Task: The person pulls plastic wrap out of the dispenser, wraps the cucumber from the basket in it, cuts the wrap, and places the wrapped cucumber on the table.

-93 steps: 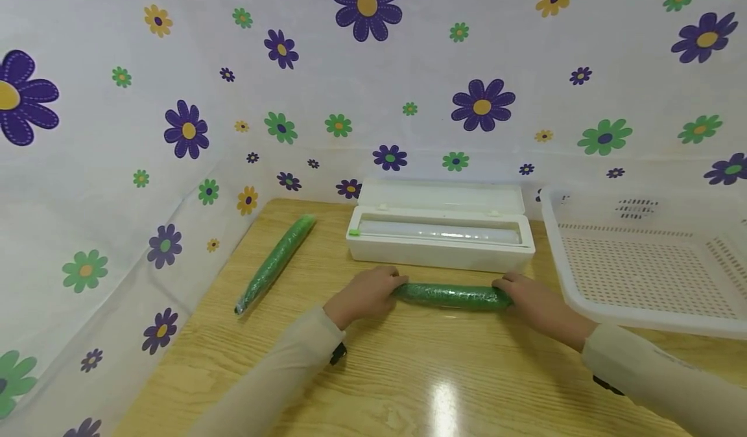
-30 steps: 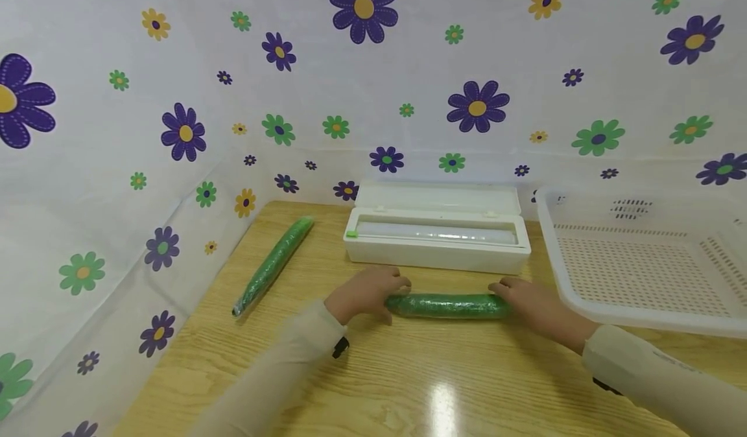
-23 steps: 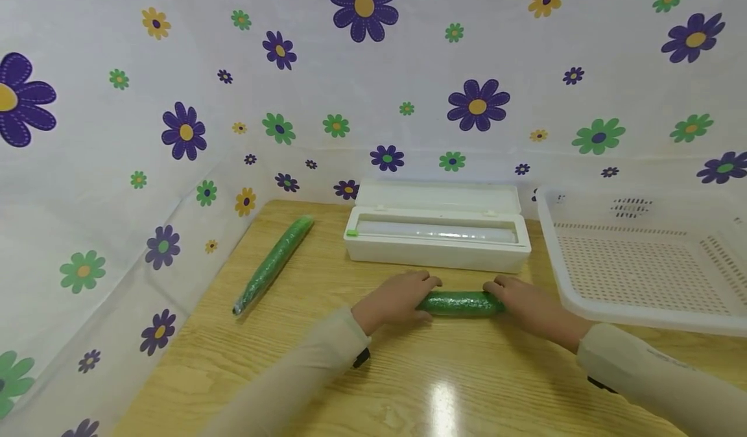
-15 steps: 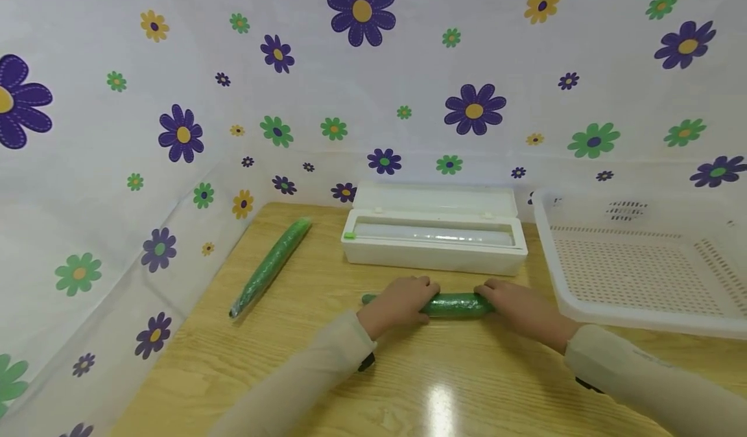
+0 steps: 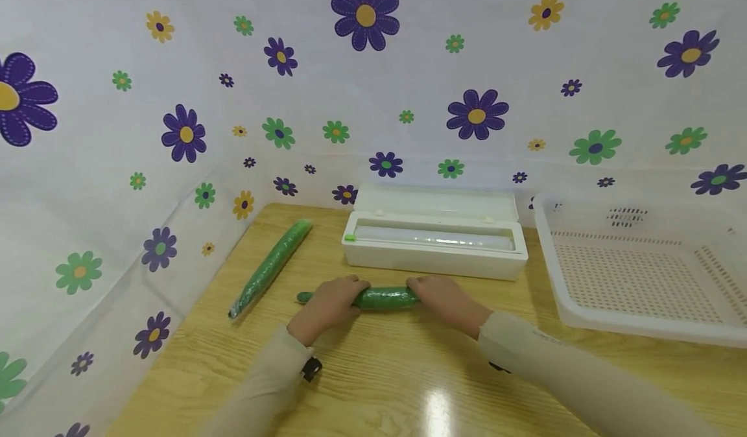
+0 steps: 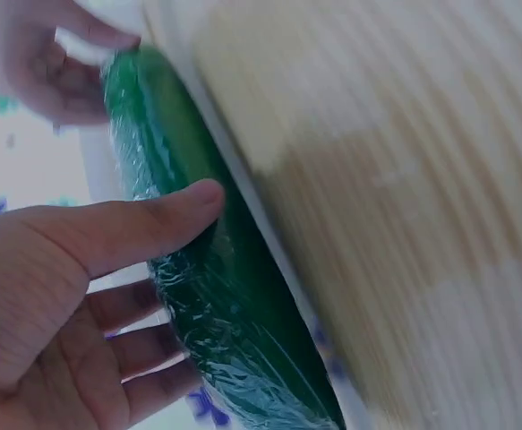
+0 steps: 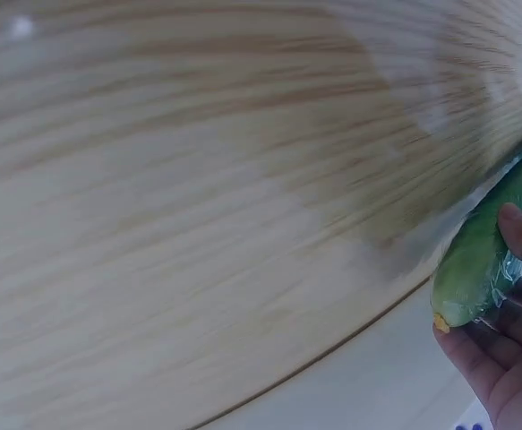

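Observation:
A green cucumber wrapped in clear film lies crosswise in front of the white box, with both hands around it. My left hand grips it left of its middle, and one tip sticks out past that hand. In the left wrist view the thumb lies over the wrapped cucumber, with the other fingers behind it. My right hand holds the right end. The right wrist view shows this hand's thumb on the film and a yellowish tip on the cucumber.
Another wrapped cucumber lies slanted at the left of the wooden table. The white box, lid up, contains a film roll and has a green slider. A white perforated basket stands at right. Flowered cloth rises behind.
My left hand has shifted along the cucumber from its left end toward the middle, leaving that tip exposed. Both hands and the cucumber have then moved left across the table.

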{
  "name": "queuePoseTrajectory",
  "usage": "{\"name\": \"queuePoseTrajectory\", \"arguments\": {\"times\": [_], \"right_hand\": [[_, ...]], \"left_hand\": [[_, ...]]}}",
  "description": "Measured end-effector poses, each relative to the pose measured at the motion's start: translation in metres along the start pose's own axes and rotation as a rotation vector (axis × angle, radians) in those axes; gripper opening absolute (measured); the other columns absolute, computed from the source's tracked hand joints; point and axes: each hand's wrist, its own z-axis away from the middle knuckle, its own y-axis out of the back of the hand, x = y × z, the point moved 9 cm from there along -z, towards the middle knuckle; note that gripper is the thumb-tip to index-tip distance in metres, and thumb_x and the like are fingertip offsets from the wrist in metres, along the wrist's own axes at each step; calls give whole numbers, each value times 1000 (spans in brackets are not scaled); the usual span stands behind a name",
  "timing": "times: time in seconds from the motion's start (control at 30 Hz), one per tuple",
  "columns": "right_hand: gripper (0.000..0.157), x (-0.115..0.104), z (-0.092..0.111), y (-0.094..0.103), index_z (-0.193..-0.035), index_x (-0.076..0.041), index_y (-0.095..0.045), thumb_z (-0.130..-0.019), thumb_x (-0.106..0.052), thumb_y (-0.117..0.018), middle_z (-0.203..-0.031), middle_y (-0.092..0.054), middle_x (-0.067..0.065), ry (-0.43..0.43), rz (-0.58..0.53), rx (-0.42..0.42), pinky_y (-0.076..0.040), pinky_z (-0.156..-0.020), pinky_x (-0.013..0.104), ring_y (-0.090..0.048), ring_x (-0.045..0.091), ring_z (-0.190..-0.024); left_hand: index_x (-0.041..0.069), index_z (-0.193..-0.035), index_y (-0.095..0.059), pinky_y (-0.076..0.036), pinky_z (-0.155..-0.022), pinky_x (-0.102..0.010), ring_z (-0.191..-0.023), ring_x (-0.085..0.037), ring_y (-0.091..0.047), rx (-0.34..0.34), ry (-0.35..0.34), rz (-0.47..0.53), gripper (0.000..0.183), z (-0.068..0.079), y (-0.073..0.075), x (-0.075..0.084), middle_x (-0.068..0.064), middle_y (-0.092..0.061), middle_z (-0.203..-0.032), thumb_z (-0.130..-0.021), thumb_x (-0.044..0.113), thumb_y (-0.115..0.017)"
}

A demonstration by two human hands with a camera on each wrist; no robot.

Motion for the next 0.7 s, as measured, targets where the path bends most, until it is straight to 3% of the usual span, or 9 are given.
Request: {"name": "queuePoseTrajectory", "arguments": {"times": [0.17, 0.3, 0.4, 0.7], "right_hand": [[31, -25, -23, -6, -103, -4, -60, -82, -23, -71, -91, -70, 8, -32, -37, -50, -55, -66, 30, -67, 18, -79], [31, -37, -29, -8, -99, -5, -60, -81, -26, -73, -89, -69, 9, -35, -67, -75, -54, -65, 30, -67, 18, -78], [27, -35, -27, -8, -100, -4, -59, -83, -21, -71, -90, -68, 9, -48, -107, -93, -54, -67, 30, -66, 19, -79], [30, 6, -7, -8, -102, -5, -59, -80, -19, -74, -90, -68, 7, -178, -192, -130, -52, -65, 33, -63, 17, -76]], "left_hand": [[8, -120, -61, -50, -91, -42, -105, -27, -62, 19, 15, 81, 46, 8, 8, -36, -10, -63, -116, -76, 3, -74], [8, -116, -63, -49, -92, -41, -103, -25, -62, 29, -14, 104, 45, 11, 10, -48, -9, -65, -111, -73, -2, -75], [8, -116, -64, -49, -92, -41, -103, -24, -62, 20, -35, 101, 45, 12, 9, -45, -8, -66, -111, -73, 1, -76], [11, -126, -58, -50, -91, -41, -105, -25, -62, 30, -116, 124, 47, 0, 8, -16, -9, -64, -117, -81, 13, -72]]}}
